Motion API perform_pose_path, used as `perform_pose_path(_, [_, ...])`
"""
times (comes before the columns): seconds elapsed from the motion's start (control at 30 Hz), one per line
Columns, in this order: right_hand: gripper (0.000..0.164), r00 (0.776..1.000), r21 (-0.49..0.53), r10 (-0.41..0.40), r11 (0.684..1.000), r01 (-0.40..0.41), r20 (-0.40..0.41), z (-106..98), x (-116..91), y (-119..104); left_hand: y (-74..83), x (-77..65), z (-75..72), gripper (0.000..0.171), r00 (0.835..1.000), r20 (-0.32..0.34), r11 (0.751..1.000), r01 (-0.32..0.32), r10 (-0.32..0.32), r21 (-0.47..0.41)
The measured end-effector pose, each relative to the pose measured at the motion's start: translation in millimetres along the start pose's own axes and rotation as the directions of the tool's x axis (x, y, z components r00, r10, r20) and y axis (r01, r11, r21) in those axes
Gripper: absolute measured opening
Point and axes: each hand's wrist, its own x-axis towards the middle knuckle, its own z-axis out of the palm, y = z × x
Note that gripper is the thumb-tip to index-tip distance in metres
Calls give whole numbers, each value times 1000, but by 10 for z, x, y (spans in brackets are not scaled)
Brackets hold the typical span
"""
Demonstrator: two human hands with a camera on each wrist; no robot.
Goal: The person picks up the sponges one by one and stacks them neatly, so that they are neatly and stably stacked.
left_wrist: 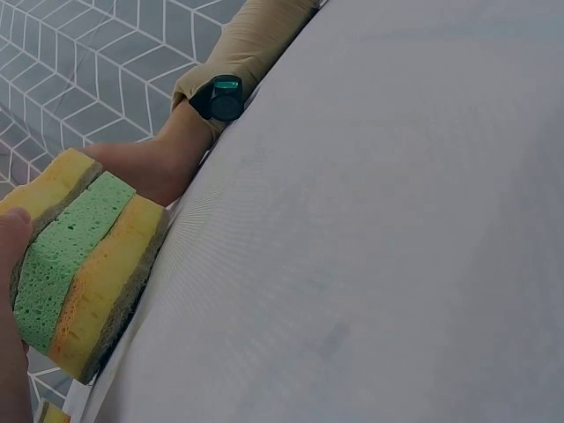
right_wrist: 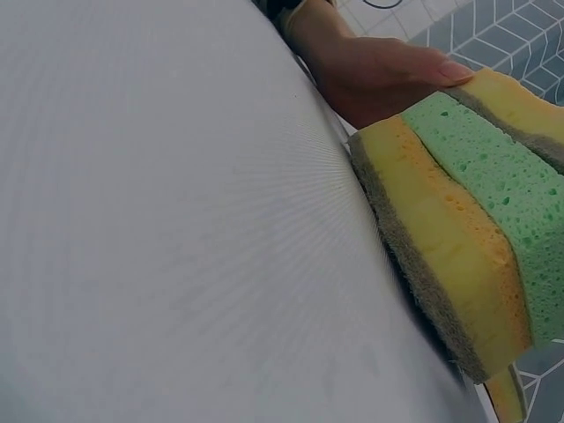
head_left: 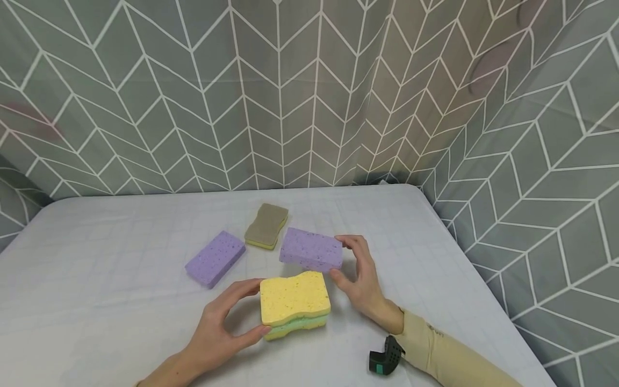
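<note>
Head view: the left hand [head_left: 217, 325], low and left of centre in the frame, has its thumb and fingers curved round the left end of a stack of three sponges [head_left: 295, 294] – yellow, green, yellow. Just above and right of centre, the right hand [head_left: 362, 277] grips the right end of a purple sponge [head_left: 311, 250] between thumb and fingers, directly behind the stack. Whether that sponge touches the table [head_left: 106, 247] I cannot tell.

A second purple sponge [head_left: 215, 259] lies tilted on the table, left of centre, and a grey-topped yellow sponge [head_left: 267, 224] lies behind, between the two purple ones. Both wrist views show grey layers on the yellow sponges of the stack. A black band [head_left: 385, 356] sits by the right sleeve [head_left: 450, 349], lower right; a patterned curtain [head_left: 256, 107] fills the top.
</note>
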Motion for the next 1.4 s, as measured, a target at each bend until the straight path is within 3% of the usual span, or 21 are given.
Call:
perform_pose_path(0.23, [59, 996, 73, -92, 993, 92, 6, 19, -25, 31, -3, -12, 0, 73, 1000, -2, 1000, -2, 2, 18])
perform_pose_path(0.6, [62, 973, 84, -231, 969, 230, -4, 20, -9, 7, 42, 41, 3, 71, 1000, -4, 1000, -26, 26, 11])
perform_pose_path(1.4, [66, 958, 114, -286, 952, 285, -6, 52, 7, -9, -9, -21, -7, 75, 1000, 7, 999, 13, -13, 31])
